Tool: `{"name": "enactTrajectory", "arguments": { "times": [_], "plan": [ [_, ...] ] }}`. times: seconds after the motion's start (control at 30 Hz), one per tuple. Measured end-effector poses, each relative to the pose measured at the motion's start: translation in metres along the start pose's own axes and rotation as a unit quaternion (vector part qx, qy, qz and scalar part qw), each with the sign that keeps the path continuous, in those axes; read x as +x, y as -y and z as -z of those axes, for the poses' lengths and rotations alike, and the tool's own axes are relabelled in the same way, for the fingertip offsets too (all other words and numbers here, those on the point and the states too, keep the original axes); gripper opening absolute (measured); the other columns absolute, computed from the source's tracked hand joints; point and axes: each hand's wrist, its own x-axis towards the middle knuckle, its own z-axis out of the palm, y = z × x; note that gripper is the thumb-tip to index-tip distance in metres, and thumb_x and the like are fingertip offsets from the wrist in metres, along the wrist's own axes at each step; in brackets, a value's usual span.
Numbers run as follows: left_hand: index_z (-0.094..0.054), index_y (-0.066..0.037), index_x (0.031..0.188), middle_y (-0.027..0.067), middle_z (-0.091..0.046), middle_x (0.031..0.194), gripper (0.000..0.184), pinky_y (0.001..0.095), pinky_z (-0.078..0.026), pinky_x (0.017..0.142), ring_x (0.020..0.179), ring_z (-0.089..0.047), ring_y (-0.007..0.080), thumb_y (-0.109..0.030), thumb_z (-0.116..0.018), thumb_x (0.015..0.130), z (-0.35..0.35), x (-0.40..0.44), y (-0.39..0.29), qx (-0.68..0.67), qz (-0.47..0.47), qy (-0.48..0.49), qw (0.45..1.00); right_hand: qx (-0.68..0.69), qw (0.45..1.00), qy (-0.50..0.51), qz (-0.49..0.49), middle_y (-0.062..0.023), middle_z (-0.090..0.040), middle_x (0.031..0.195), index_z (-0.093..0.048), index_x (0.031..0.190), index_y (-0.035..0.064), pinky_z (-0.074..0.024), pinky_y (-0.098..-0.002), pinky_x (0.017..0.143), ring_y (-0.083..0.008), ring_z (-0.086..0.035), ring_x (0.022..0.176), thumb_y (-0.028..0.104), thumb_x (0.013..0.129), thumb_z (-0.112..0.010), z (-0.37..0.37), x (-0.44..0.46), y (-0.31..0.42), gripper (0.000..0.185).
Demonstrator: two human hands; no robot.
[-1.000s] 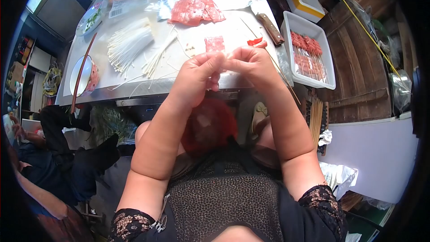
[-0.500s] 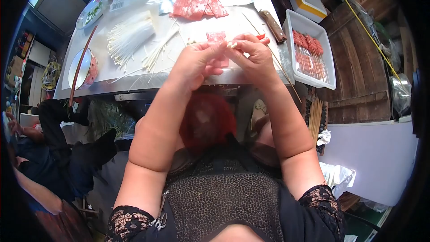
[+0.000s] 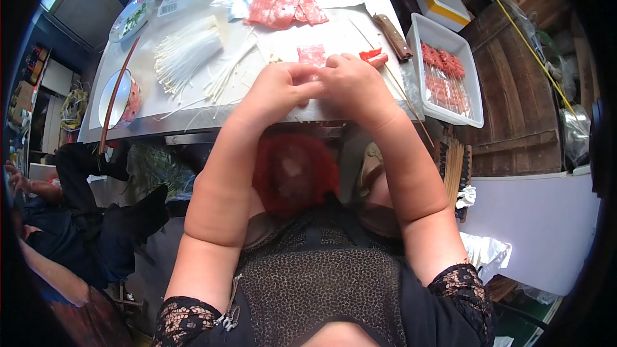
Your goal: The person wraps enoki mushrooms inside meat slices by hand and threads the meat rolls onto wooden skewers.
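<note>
My left hand (image 3: 283, 90) and my right hand (image 3: 357, 87) meet at the fingertips near the table's front edge. Both are closed, and whatever they pinch is hidden by the fingers. Just beyond them a small slice of raw meat (image 3: 311, 54) lies flat on the white table (image 3: 283, 112). A red piece (image 3: 374, 58), perhaps chili or crab stick, is beside my right hand. Left of my hands are a few loose enoki strands (image 3: 232, 67) and a larger enoki bunch (image 3: 187, 54). Stacked meat slices (image 3: 283, 9) rest farther back.
A wooden-handled knife (image 3: 392, 35) lies at right, near a thin skewer (image 3: 408, 103) crossing the edge. A white tray (image 3: 477, 106) holds meat skewers. At left are a white bowl (image 3: 110, 106) and long brown stick (image 3: 116, 90). Another person's arm (image 3: 58, 273) shows far left.
My right hand has turned over, back facing up, and moved slightly left, uncovering the red piece. The pale enoki bits seen between my fingers are now hidden. My left hand has curled inward.
</note>
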Motion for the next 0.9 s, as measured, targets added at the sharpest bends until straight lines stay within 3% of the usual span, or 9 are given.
{"name": "enactTrajectory", "arguments": {
  "times": [0.07, 0.1, 0.37, 0.53, 0.6, 0.9],
  "plan": [
    [-0.069, 0.001, 0.117, 0.0057, -0.072, 0.095, 0.027, 0.0244, -0.053, 0.069, 0.076, -0.064, 0.0090, -0.011, -0.066, 0.094, -0.003, 0.002, -0.001, 0.021, 0.007, -0.021, 1.000, -0.086, 0.992, 0.095, 0.021, -0.0102, -0.065, 0.084, -0.067, 0.078, 0.0049, -0.0543, -0.0400, 0.078, -0.0276, -0.065, 0.088, 0.012, 0.078, -0.066, 0.001, 0.005, 0.000, 0.007],
    [-0.070, 0.001, 0.115, 0.0056, -0.072, 0.094, 0.026, 0.0245, -0.053, 0.068, 0.075, -0.064, 0.0093, -0.012, -0.066, 0.094, -0.004, 0.002, 0.000, 0.043, 0.011, -0.040, 0.998, -0.083, 0.992, 0.096, 0.020, -0.0102, -0.065, 0.084, -0.067, 0.078, 0.0049, -0.0543, -0.0400, 0.078, -0.0276, -0.065, 0.088, 0.012, 0.078, -0.066, -0.001, 0.005, -0.002, 0.007],
    [-0.072, 0.001, 0.110, 0.0065, -0.071, 0.092, 0.023, 0.0250, -0.055, 0.068, 0.076, -0.066, 0.0111, -0.013, -0.066, 0.093, -0.001, 0.006, 0.012, 0.098, -0.031, -0.072, 0.992, 0.168, 0.983, 0.066, -0.037, -0.0153, -0.066, 0.087, -0.068, 0.083, 0.0047, -0.0518, -0.0441, 0.080, -0.0342, -0.066, 0.086, 0.021, 0.084, -0.068, -0.001, 0.006, -0.016, 0.017],
    [-0.074, -0.001, 0.105, 0.0064, -0.069, 0.092, 0.020, 0.0269, -0.054, 0.070, 0.079, -0.067, 0.0127, -0.014, -0.068, 0.092, -0.004, 0.005, 0.008, 0.112, -0.026, -0.076, 0.990, 0.158, 0.986, 0.036, -0.030, -0.0144, -0.066, 0.085, -0.068, 0.083, 0.0048, -0.0517, -0.0442, 0.080, -0.0336, -0.066, 0.086, 0.024, 0.084, -0.069, -0.008, -0.001, -0.018, 0.019],
    [-0.076, -0.003, 0.103, 0.0089, -0.068, 0.091, 0.020, 0.0301, -0.053, 0.074, 0.082, -0.067, 0.0167, -0.015, -0.071, 0.088, -0.005, 0.004, 0.008, 0.221, -0.083, -0.117, 0.965, 0.141, 0.989, 0.023, -0.026, -0.0140, -0.066, 0.084, -0.068, 0.084, 0.0050, -0.0518, -0.0437, 0.079, -0.0332, -0.066, 0.085, 0.025, 0.084, -0.069, -0.013, -0.004, -0.019, 0.020],
    [-0.077, -0.007, 0.099, 0.0123, -0.065, 0.086, 0.018, 0.0346, -0.052, 0.074, 0.079, -0.065, 0.0263, -0.013, -0.073, 0.082, -0.007, 0.000, 0.008, 0.279, -0.104, -0.142, 0.944, 0.144, 0.990, -0.012, 0.004, -0.0091, -0.063, 0.081, -0.071, 0.081, 0.0081, -0.0530, -0.0411, 0.074, -0.0287, -0.065, 0.083, 0.023, 0.080, -0.073, -0.015, -0.013, -0.017, 0.015]
  ]
}}
